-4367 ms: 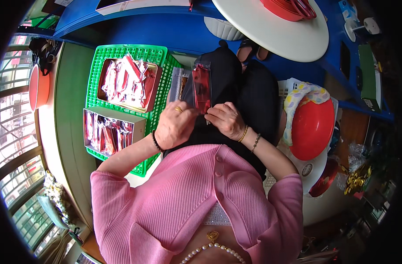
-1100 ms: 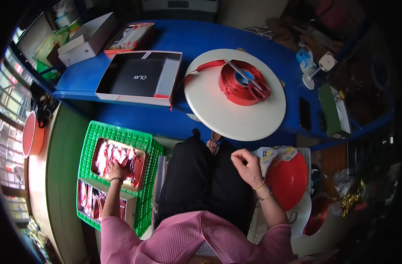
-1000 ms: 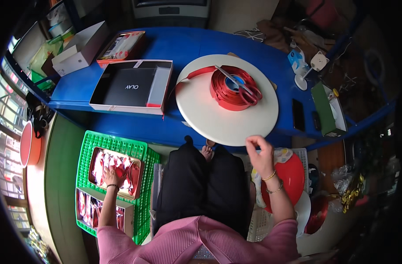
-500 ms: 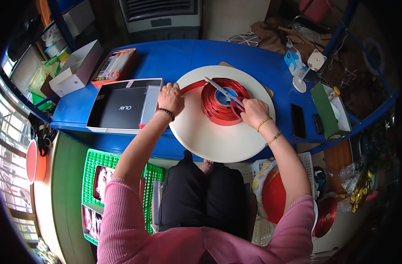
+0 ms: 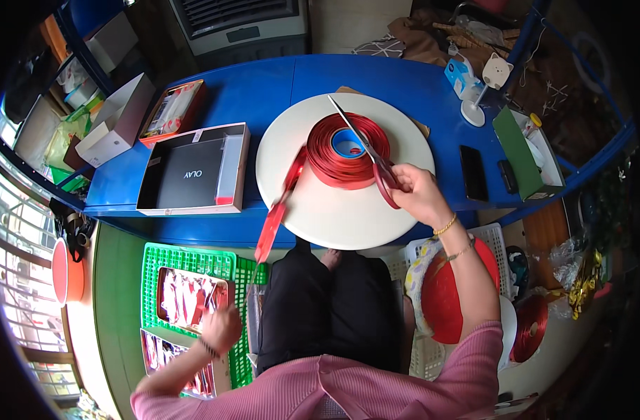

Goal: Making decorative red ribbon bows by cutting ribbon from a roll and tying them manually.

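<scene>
My right hand (image 5: 416,192) is closed round the dark red handles of a pair of scissors (image 5: 358,129). The scissors' long blades lie together and point away over a roll of shiny red ribbon (image 5: 320,164) with a blue core. The roll rests flat on a round cream board (image 5: 376,220). From the roll's left side a ribbon strip (image 5: 272,227) hangs over the board's edge, twisting and narrowing toward my left hand. My left hand (image 5: 222,327), closed on the strip's end, is low on the left beside a box of packed red and white pieces (image 5: 190,297). Its fingertips are hidden.
A green plastic crate (image 5: 187,255) holds the box and a second box (image 5: 159,353). On the blue table (image 5: 253,84) are an open flat box (image 5: 187,175), an orange tray (image 5: 173,112), a phone (image 5: 473,172) and a green box (image 5: 523,157). A red disc (image 5: 460,294) lies lower right.
My left hand has moved from the board's left edge down toward me, drawing the ribbon over the edge. My right hand still holds the scissors, now turned and slightly nearer me.
</scene>
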A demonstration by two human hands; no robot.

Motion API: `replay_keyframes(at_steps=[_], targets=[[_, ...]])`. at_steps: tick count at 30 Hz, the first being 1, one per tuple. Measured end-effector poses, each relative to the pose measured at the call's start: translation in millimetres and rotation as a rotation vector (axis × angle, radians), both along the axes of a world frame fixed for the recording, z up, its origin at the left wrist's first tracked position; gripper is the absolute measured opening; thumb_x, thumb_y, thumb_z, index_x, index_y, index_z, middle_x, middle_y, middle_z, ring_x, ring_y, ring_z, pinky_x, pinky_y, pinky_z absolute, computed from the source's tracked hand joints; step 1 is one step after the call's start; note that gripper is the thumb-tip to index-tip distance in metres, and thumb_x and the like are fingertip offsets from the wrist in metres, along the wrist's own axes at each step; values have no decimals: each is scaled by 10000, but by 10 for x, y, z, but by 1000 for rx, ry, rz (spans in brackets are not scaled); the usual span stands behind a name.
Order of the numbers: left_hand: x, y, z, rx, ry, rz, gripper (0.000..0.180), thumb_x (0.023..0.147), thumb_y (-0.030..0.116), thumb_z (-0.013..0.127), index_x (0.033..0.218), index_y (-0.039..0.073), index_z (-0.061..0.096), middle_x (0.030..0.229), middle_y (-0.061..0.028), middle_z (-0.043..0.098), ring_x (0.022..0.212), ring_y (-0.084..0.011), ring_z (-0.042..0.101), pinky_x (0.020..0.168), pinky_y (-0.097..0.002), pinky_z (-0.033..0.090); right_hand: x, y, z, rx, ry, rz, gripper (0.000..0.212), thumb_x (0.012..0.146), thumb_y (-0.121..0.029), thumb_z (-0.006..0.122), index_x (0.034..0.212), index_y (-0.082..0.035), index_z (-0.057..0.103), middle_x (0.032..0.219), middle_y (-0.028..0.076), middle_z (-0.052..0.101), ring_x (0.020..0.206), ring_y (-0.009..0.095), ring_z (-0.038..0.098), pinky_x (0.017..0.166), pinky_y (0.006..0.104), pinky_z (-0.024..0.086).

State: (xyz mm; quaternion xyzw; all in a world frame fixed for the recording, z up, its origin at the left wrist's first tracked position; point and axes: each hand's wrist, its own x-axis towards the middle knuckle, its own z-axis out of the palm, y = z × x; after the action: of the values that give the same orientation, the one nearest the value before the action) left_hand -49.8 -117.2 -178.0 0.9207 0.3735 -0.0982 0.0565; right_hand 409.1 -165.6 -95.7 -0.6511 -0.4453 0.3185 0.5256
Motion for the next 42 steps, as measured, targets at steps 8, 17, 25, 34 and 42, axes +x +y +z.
replay_keyframes(at_steps=[8, 17, 25, 34, 42], targets=[[-1525, -1294, -562, -629, 661, 200, 251, 784, 299, 549, 890, 72, 567, 769, -160, 592, 662, -311, 609, 560, -449, 478, -422, 73, -78, 92, -637, -179, 269, 719, -57, 657, 968, -19, 563, 799, 142, 654, 730, 269, 643, 657, 337, 487], [258, 311, 323, -193, -536, 57, 372, 772, 198, 645, 1087, 43, 522, 959, -197, 555, 836, -371, 584, 671, -460, 482, -559, 552, -229, 221, -909, -170, 343, 731, -113, 656, 1011, 11, 501, 839, 181, 621, 793, 339, 591, 741, 419, 431], [2107, 1335, 621, -4, -679, 136, 579, 668, 356, 733, 1068, -23, 557, 996, -189, 570, 910, -327, 583, 798, -382, 468, -570, 734, -304, 158, -1005, -188, 278, 787, -161, 583, 1013, -28, 492, 900, 162, 623, 900, 294, 579, 889, 417, 340], [2326, 1678, 273, -226, -499, 365, 563, 629, 385, 719, 1029, 4, 612, 907, -173, 635, 841, -289, 630, 736, -356, 501, -562, 802, -360, 145, -1019, -156, 314, 773, -113, 592, 1050, -6, 488, 933, 159, 614, 913, 295, 572, 862, 402, 367], [2342, 1650, 336, -105, -474, 226, 253, 653, 290, 656, 724, 48, 640, 701, -169, 629, 719, -317, 630, 669, -385, 499, -547, 767, -375, 160, -1004, -169, 317, 770, -107, 597, 1048, -1, 487, 937, 171, 610, 915, 301, 567, 870, 411, 361]])
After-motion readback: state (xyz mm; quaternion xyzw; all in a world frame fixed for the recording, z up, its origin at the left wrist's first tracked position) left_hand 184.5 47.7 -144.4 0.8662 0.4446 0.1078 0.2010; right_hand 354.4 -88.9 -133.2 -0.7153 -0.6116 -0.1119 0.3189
